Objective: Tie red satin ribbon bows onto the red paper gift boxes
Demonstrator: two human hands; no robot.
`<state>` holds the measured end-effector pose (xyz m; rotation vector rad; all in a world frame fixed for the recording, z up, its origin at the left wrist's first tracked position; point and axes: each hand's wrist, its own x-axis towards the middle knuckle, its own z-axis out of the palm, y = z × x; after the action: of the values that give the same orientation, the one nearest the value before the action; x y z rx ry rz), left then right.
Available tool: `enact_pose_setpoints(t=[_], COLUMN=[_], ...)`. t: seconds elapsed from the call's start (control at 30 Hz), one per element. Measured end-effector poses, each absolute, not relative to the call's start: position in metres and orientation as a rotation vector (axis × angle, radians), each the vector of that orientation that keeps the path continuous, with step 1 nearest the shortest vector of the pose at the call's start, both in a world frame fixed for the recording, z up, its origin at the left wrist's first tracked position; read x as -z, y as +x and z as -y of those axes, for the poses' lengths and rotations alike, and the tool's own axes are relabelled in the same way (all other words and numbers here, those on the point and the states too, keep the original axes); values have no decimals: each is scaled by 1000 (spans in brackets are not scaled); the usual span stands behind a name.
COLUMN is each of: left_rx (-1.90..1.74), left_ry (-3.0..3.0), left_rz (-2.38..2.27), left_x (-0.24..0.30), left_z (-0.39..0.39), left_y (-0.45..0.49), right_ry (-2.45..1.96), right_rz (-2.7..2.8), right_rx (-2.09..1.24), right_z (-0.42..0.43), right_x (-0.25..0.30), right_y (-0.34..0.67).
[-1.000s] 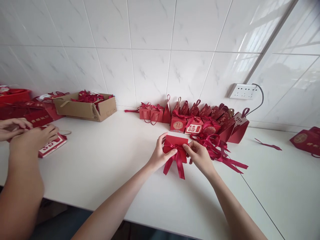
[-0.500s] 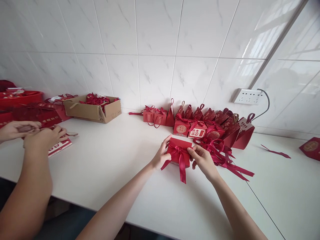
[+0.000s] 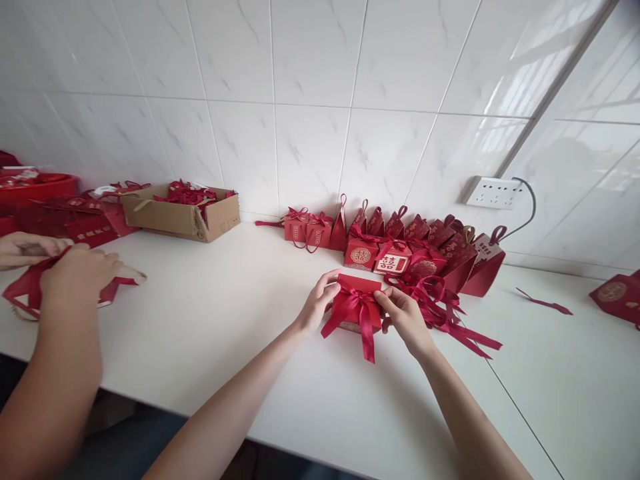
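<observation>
A small red gift box point(image 3: 358, 283) with a bow of shiny red ribbon point(image 3: 367, 333) on its front is between my hands on the white table. My left hand point(image 3: 319, 300) grips the box's left side, fingers behind and thumb at the front edge near the bow. With thumb and forefinger, my right hand point(image 3: 401, 313) pinches the right side, by the bow's right loop. The ribbon's two tails hang down over the front. Loose red ribbons point(image 3: 435, 307) lie in a heap just right of my right hand.
Finished red boxes point(image 3: 393, 259) stand in rows by the tiled wall. A cardboard box point(image 3: 200, 223) of red ribbons sits back left. At far left, a co-worker's hands point(image 3: 83, 270) handle a red bag. A power strip point(image 3: 495, 193) is on the wall.
My left thumb has moved up and off the bow's left side, and the left loop and tail now show spread out. The co-worker's hands have turned a red bag over the white-and-red piece.
</observation>
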<state>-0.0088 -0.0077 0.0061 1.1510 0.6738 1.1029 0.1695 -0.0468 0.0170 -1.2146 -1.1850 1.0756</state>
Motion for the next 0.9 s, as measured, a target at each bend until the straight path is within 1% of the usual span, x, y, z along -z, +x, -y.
enact_pose_setpoints(t=[0.1, 0.2, 0.27, 0.43, 0.5, 0.67, 0.9], left_rx=[-1173, -1067, -1042, -1321, -1354, -1272, -1117], left_ry=[820, 501, 508, 810, 928, 983, 663], left_rz=[-811, -999, -1067, -1006, -933, -854, -875], left_x=[-10, -12, -11, -12, -12, -12, -10], left_z=[3, -8, -11, 2, 11, 15, -6], left_y=[-9, -15, -18, -15, -13, -10, -17], right_ry=[-1221, -1255, -1274, -1262, -1256, -1268, -1300], right_rz=[1174, 1156, 1155, 1183, 1184, 1195, 1208], right_rx=[-1069, -1059, -1076, -1114, -1115, -1128, -1139], right_z=[46, 44, 43, 43, 43, 43, 41], right_x=[-15, -12, -10, -7, -6, -5, -3], right_y=[171, 173, 172, 170, 169, 170, 171])
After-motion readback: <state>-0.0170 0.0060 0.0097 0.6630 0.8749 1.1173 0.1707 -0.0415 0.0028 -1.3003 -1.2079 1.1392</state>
